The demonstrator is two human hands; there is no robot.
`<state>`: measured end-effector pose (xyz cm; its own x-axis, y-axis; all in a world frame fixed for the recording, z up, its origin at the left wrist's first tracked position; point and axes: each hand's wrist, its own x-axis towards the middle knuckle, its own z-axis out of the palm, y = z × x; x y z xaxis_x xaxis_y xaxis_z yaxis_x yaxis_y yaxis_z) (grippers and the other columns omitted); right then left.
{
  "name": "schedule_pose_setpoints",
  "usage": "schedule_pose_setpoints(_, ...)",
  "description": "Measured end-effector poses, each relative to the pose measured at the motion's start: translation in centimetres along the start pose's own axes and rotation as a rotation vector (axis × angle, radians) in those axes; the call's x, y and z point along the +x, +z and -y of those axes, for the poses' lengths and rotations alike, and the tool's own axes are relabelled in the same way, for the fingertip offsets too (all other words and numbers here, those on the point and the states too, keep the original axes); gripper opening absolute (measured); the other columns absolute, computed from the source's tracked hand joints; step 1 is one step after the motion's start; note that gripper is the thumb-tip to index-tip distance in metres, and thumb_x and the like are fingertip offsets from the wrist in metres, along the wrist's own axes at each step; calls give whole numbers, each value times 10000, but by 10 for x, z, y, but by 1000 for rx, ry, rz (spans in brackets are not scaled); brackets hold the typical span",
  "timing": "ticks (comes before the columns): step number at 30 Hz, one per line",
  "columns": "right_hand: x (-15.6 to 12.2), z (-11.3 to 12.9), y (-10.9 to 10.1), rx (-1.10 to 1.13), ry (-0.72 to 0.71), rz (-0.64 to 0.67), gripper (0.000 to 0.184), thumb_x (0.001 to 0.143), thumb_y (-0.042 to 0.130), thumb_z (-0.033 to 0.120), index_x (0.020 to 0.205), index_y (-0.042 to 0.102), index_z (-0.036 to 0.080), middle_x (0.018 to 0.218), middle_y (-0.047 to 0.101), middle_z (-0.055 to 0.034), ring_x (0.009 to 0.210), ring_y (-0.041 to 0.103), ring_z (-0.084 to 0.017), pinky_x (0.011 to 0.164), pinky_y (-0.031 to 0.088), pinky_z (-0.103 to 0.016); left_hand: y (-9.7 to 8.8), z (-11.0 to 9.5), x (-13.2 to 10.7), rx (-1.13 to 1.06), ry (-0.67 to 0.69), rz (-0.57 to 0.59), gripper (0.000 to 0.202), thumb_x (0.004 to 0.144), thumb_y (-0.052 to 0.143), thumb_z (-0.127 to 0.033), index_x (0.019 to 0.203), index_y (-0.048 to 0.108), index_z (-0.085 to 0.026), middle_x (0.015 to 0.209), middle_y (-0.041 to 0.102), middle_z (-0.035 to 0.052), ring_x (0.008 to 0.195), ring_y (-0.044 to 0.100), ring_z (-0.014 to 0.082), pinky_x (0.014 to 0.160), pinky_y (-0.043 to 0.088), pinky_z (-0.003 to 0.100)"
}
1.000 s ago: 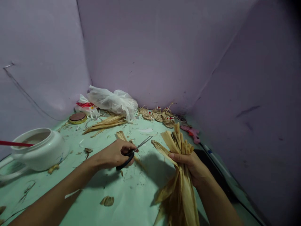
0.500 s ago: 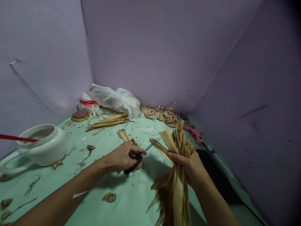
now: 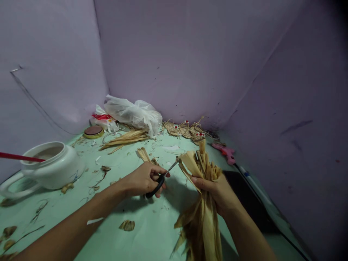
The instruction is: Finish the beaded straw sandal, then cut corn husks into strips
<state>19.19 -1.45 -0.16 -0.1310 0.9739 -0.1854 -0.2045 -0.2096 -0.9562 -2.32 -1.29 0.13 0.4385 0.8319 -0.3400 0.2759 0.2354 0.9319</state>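
The husk bundle sits clasped in right-hand fingers, scissors touching it.

- Pale green table, littered with husk scraps.
- White pot at the left.
- At the back: tin lid, plastic bag, loose husk strips, woven sandals.
- Pink glue gun at the right.
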Motion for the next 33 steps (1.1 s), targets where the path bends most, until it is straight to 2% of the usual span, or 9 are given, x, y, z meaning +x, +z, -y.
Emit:
schedule_pose_setpoints(7,1,2,-2,-25,-8,-27,360,492,785,205,823,660,141,750,694,-42,613,620,-200,566,501,-301,-3,-2,0,-53,-73,12,430,482,576,-97,910,590,-134,752,639,52,536,599,136,405,432,182)
schedule_pose_setpoints(11,2,4,-8,-97,-134,-104,383,493,792,215,846,654,162,820,693,-35,714,628,-220,651,503,-314,-7,2,0,-42,-33,59,407,507,626,-109,911,597,-147,780,633,38,569,591,129,449,453,195)
schedule_pose_setpoints(17,1,1,-9,-263,-187,-124,296,504,786,261,750,678,137,772,677,-50,702,611,-222,644,490,-310,-6,2,-3,51,53,108,363,539,600,-111,899,640,-121,754,636,39,613,580,128,525,452,205)
schedule_pose_setpoints(22,1,0,-10,-286,-187,-137,317,494,792,260,774,685,160,766,678,-25,687,604,-197,614,485,-277,-3,-2,-2,38,6,72,372,513,549,-98,875,629,-122,742,630,43,586,590,136,454,426,192)
schedule_pose_setpoints(27,1,0,-10,-273,-179,-108,307,506,779,266,773,688,145,804,687,-49,707,614,-217,637,488,-296,-1,-6,-1,-41,-63,51,397,458,501,-94,841,596,-133,754,637,53,562,607,152,411,427,198)
schedule_pose_setpoints(33,3,-1,-10,-266,-206,-105,298,522,775,262,778,677,144,825,682,-53,736,616,-220,663,488,-293,-1,-7,-3,-59,-100,56,412,446,487,-87,847,572,-134,725,645,50,489,603,152,343,369,172)
